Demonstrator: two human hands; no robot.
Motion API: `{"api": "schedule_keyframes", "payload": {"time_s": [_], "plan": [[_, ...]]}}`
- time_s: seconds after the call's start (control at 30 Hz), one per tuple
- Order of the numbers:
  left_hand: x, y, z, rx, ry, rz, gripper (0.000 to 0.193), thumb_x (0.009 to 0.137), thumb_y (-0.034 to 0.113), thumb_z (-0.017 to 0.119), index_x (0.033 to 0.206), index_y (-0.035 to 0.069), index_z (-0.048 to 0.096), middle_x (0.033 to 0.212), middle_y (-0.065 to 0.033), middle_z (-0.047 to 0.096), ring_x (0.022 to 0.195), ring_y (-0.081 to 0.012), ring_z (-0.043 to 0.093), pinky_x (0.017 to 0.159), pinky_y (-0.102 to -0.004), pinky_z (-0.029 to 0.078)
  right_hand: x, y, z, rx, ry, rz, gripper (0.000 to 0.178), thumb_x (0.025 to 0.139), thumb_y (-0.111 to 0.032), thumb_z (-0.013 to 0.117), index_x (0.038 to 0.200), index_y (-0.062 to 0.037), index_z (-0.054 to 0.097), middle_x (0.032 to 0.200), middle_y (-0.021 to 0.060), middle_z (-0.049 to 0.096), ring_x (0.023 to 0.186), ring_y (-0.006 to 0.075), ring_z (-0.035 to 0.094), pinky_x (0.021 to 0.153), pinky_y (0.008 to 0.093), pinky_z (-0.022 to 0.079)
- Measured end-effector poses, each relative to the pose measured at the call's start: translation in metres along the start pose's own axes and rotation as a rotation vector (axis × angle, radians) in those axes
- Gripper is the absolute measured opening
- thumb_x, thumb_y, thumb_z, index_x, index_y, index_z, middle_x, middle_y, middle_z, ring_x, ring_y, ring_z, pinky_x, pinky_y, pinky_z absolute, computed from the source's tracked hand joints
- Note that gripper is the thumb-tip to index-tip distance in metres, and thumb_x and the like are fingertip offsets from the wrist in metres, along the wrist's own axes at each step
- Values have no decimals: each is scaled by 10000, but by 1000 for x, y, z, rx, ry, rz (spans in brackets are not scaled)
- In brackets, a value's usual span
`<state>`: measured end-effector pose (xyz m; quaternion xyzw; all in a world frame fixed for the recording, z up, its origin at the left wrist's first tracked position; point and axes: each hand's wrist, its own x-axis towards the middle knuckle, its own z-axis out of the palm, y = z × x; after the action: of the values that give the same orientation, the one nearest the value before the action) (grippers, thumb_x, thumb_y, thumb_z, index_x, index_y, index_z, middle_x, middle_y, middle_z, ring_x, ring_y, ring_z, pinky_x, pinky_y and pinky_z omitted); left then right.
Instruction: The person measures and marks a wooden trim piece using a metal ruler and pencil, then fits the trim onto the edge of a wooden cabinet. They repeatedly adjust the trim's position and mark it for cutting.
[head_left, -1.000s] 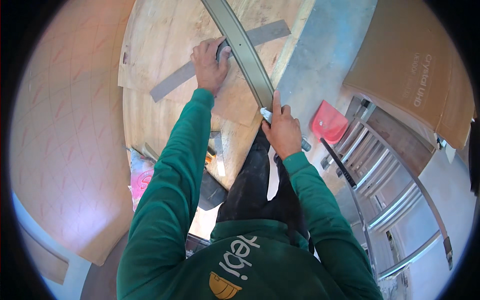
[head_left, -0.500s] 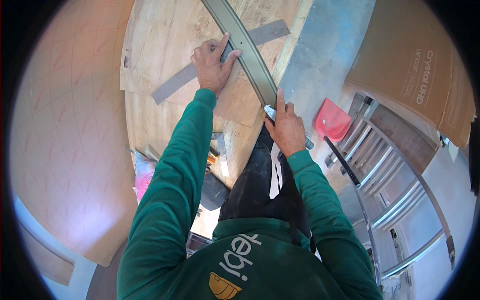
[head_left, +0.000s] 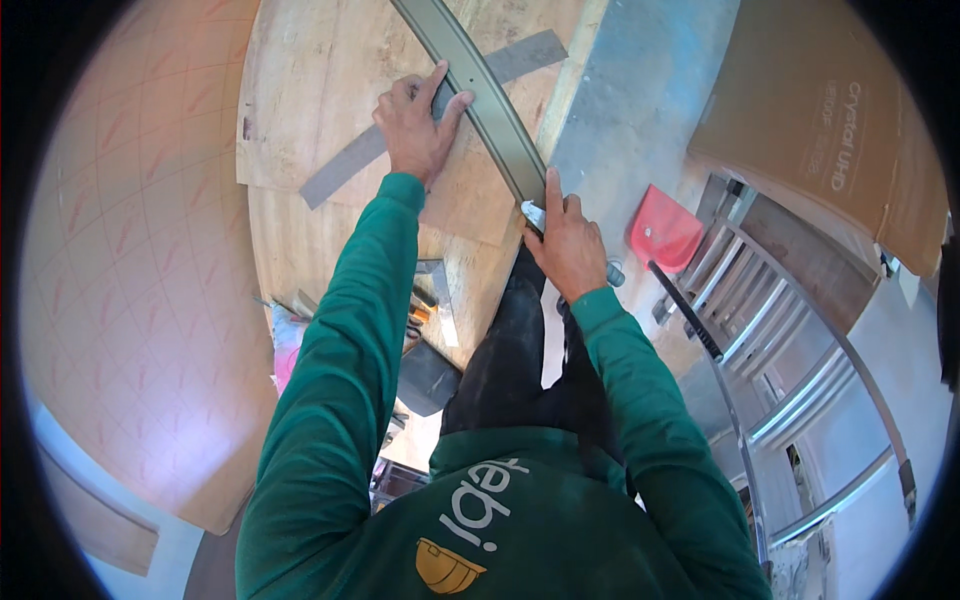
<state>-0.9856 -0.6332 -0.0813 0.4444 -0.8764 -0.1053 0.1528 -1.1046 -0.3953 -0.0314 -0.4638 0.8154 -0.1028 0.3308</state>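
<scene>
A long grey-green metal profile (head_left: 475, 85) with a small hole slants across the plywood bench top (head_left: 330, 90), over a flat grey strip (head_left: 345, 165). My left hand (head_left: 418, 130) lies at its left edge, thumb and index finger spread and touching it, the other fingers bent. At the profile's near end, my right hand (head_left: 572, 245) is closed around a tool with a silvery-white tip (head_left: 533, 215). Its rounded grey end (head_left: 614, 272) sticks out past the palm; the middle is hidden, so its kind cannot be told. The right index finger stretches along the profile's end.
An L-shaped metal square (head_left: 446, 305), orange-handled tools (head_left: 420, 312) and a dark box-like thing (head_left: 428, 378) are near my left forearm. To the right are a red dustpan (head_left: 665, 230), an aluminium ladder (head_left: 790, 330) and a big cardboard box (head_left: 820, 120). A large brown sheet (head_left: 150, 250) stands left.
The whole view has shifted slightly, so the bench and both hands appear a little further up and left. Both hands keep their places on the profile.
</scene>
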Motion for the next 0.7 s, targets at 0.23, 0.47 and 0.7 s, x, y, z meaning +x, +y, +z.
{"api": "schedule_keyframes", "payload": {"time_s": [0.23, 0.47, 0.7], "plan": [[8, 11, -5, -18, -161, -52, 602, 973, 519, 643, 1484, 208, 572, 1316, -113, 557, 1175, -344, 497, 1068, -502, 326, -1, -2, 1, -35, 6, 14, 882, 916, -378, 729, 1607, -62, 279, 1055, 191, 611, 796, 377, 703, 738, 488, 554], [-12, 1, 13, -115, 26, 41, 571, 999, 433, 629, 1507, 192, 533, 1370, -135, 524, 1282, -390, 425, 1115, -557, 278, 1, -4, -1, -57, -11, 29, 908, 892, -357, 753, 1606, -60, 278, 1047, 190, 611, 799, 365, 709, 731, 485, 558], [-14, 2, 16, -84, -3, 40, 590, 1026, 476, 568, 1537, 189, 502, 1408, -131, 504, 1296, -377, 401, 1117, -553, 268, 0, -1, -3, -45, -25, 21, 927, 873, -315, 774, 1608, -62, 270, 1058, 192, 606, 808, 364, 708, 724, 490, 559]]}}
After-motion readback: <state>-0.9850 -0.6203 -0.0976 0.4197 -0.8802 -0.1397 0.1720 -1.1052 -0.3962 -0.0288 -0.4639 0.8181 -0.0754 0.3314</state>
